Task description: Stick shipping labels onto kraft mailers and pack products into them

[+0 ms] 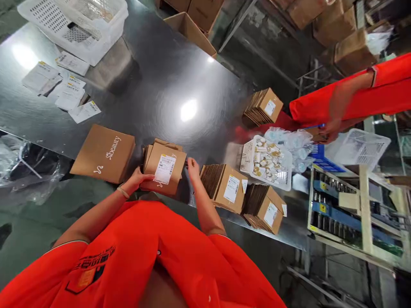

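Note:
A small stack of flat brown cardboard boxes (170,184) lies before me near the table's front edge, its top one bearing a white shipping label (165,169). My left hand (138,179) grips the left side of this stack, thumb across the top box by the label. Just off the right side, my right hand (193,168) is raised with its fingers loosely bent and nothing visible in them. To the left is a neater pile of brown boxes (105,156) printed "beauty". Right of my right hand, a row of folded boxes (228,188) stands on edge, labelled in front.
More labelled boxes (268,209) stand farther right, beside a white basket (285,179) of small gold-and-white items. A co-worker's blurred hand (332,128) is by a blue basket (317,154). Loose label slips (72,92) and white crates (99,47) occupy the far left.

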`<state>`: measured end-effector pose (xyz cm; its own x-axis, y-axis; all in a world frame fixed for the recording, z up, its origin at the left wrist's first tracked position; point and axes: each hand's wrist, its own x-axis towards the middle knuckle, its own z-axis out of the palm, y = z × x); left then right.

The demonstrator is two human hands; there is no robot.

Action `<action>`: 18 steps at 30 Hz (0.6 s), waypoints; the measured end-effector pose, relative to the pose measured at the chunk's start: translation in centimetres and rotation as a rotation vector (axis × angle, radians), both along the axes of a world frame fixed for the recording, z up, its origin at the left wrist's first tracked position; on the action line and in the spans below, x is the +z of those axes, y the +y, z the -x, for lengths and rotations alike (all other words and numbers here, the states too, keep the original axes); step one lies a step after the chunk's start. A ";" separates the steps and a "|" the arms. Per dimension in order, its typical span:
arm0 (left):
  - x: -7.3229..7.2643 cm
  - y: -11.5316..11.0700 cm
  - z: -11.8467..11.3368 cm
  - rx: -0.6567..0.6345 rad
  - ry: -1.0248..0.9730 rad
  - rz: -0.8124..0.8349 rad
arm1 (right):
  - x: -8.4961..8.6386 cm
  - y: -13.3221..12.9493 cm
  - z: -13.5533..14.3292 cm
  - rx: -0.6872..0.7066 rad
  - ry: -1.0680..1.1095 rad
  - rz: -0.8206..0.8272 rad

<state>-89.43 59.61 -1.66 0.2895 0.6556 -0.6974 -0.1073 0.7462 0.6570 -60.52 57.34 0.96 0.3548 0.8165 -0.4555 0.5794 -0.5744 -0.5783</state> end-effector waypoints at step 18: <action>3.3 6.1 -3.4 -0.160 -0.005 -0.100 | -2.2 -3.7 6.7 -0.408 0.546 -0.101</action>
<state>-86.04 65.75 1.65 0.3988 0.6669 -0.6294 0.0036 0.6852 0.7283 -67.18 53.59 -1.19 0.3838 0.7141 -0.5854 -0.0615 -0.6127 -0.7879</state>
